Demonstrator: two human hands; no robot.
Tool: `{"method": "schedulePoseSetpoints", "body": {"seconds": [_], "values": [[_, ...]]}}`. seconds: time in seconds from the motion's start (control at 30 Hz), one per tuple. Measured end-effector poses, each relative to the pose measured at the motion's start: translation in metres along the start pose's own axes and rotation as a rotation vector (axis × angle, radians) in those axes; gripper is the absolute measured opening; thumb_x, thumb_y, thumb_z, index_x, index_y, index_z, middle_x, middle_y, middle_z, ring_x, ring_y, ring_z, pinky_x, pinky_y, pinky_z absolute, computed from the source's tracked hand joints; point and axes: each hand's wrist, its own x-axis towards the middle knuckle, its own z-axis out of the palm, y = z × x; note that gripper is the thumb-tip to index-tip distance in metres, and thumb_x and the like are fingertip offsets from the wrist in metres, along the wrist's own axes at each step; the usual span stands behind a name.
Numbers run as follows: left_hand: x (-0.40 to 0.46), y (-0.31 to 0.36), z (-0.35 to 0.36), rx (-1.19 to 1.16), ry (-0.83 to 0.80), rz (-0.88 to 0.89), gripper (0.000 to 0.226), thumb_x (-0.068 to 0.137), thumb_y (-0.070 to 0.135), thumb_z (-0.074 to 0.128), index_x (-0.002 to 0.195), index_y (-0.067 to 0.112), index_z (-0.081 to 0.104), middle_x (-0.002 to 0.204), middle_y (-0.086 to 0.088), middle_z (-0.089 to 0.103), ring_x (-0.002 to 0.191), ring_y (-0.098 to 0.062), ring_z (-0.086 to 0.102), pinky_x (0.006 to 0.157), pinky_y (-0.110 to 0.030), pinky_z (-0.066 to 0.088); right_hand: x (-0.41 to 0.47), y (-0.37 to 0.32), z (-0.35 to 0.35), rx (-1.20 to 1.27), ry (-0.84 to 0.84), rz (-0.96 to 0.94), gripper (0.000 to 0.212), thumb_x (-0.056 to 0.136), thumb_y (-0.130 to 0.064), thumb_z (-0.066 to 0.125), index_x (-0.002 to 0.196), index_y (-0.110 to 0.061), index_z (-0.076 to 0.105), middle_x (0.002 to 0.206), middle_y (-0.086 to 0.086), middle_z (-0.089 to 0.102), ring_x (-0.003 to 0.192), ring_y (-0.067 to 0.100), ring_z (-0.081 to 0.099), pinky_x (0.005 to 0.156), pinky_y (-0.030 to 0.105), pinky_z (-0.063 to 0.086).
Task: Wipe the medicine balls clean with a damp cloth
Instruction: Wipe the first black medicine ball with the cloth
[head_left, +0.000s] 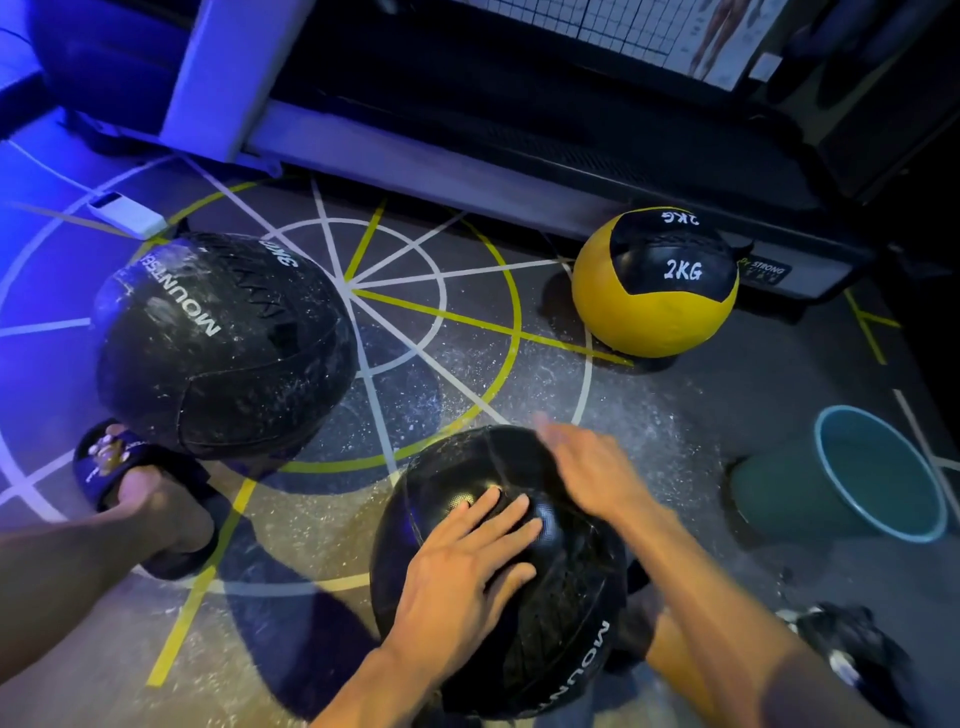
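Note:
A black medicine ball (561, 613) lies on the floor right in front of me. My left hand (467, 566) lies flat on its top with the fingers spread and straight. My right hand (587, 467), blurred by motion, reaches over the ball's far right side with its fingers extended and holds nothing. A second, larger black ball (218, 343), dusted with white specks, sits at the left. A yellow and black ball (654, 283) marked 2KG rests at the back right. A dark crumpled cloth (847, 644) lies on the floor at the lower right.
A teal basin (883, 473) stands on the floor at the right. A treadmill (467, 130) runs along the back. My foot in a sandal (145, 493) is planted at the left. A white power strip (127, 213) lies at the back left. White dust covers the marked floor.

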Motion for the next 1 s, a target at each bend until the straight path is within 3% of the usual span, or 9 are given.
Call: {"method": "schedulePoseSetpoints", "body": {"seconds": [0.1,0.23,0.4,0.47,0.57,0.7,0.8,0.9,1.0], "values": [[0.000,0.000,0.001,-0.014,-0.001,-0.006,0.042,0.104,0.057,0.049,0.143,0.043,0.057,0.156,0.029,0.040,0.152,-0.003,0.028,0.124,-0.027,0.021,-0.013,0.039,-0.011,0.096,-0.038,0.206,0.064,0.106,-0.057,0.021,0.090,-0.016,0.067,0.095,0.008,0.072,0.092,0.025,0.066,0.071,0.029,0.042],[0.005,0.005,0.005,0.020,-0.018,0.033,0.041,0.105,0.057,0.047,0.142,0.043,0.058,0.155,0.027,0.043,0.152,-0.005,0.029,0.123,-0.028,0.021,-0.007,-0.001,0.002,0.196,0.128,0.078,0.051,0.111,-0.046,0.029,0.120,-0.020,0.072,0.122,0.005,0.071,0.118,0.023,0.063,0.095,0.035,0.045],[0.001,0.006,0.003,0.005,-0.009,0.032,0.039,0.104,0.057,0.049,0.138,0.043,0.062,0.151,0.027,0.049,0.152,-0.001,0.027,0.121,-0.024,0.022,0.006,-0.052,0.023,-0.028,-0.040,-0.306,0.042,0.111,-0.037,0.030,0.141,-0.029,0.058,0.146,-0.005,0.059,0.130,0.018,0.057,0.112,0.041,0.045],[0.001,0.005,0.004,0.008,-0.015,0.033,0.040,0.104,0.059,0.047,0.140,0.044,0.060,0.154,0.027,0.044,0.152,-0.002,0.026,0.122,-0.024,0.021,0.009,-0.021,0.012,-0.003,-0.006,-0.234,0.040,0.111,-0.036,0.033,0.130,-0.026,0.066,0.134,-0.001,0.067,0.120,0.019,0.064,0.101,0.035,0.048],[0.001,0.004,0.005,-0.008,-0.018,0.018,0.042,0.104,0.059,0.048,0.141,0.044,0.058,0.155,0.029,0.041,0.152,-0.002,0.026,0.122,-0.024,0.019,-0.002,0.042,-0.017,0.015,-0.020,0.051,0.038,0.110,-0.025,0.037,0.082,-0.021,0.062,0.095,0.011,0.072,0.089,0.027,0.066,0.072,0.031,0.045],[0.004,0.002,0.004,-0.063,-0.007,-0.002,0.043,0.103,0.059,0.049,0.143,0.045,0.057,0.155,0.032,0.039,0.152,-0.001,0.026,0.123,-0.027,0.021,-0.028,0.098,-0.016,0.163,0.087,0.372,0.037,0.106,-0.022,0.042,0.095,-0.006,0.073,0.096,0.014,0.073,0.086,0.026,0.065,0.082,0.036,0.052],[0.005,0.007,0.008,-0.058,0.005,0.016,0.042,0.102,0.056,0.051,0.142,0.043,0.059,0.154,0.029,0.043,0.152,-0.003,0.029,0.121,-0.032,0.026,-0.031,0.071,0.011,0.281,0.111,0.321,0.036,0.106,-0.019,0.043,0.083,-0.008,0.069,0.087,0.011,0.071,0.092,0.034,0.067,0.078,0.039,0.050],[0.004,0.005,0.009,-0.027,0.023,0.023,0.043,0.101,0.055,0.051,0.140,0.041,0.061,0.154,0.026,0.045,0.151,-0.005,0.032,0.119,-0.034,0.030,-0.040,0.014,0.027,0.256,0.209,0.111,0.035,0.111,-0.024,0.033,0.120,-0.014,0.065,0.115,0.006,0.069,0.112,0.024,0.065,0.091,0.033,0.048],[0.004,0.001,0.007,-0.012,0.009,0.022,0.043,0.102,0.056,0.049,0.141,0.042,0.060,0.155,0.026,0.043,0.151,-0.005,0.031,0.119,-0.033,0.029,-0.061,-0.007,0.038,0.213,0.202,-0.218,0.054,0.108,-0.034,0.025,0.157,-0.016,0.038,0.163,-0.001,0.036,0.153,0.010,0.026,0.127,0.035,0.019]]}}
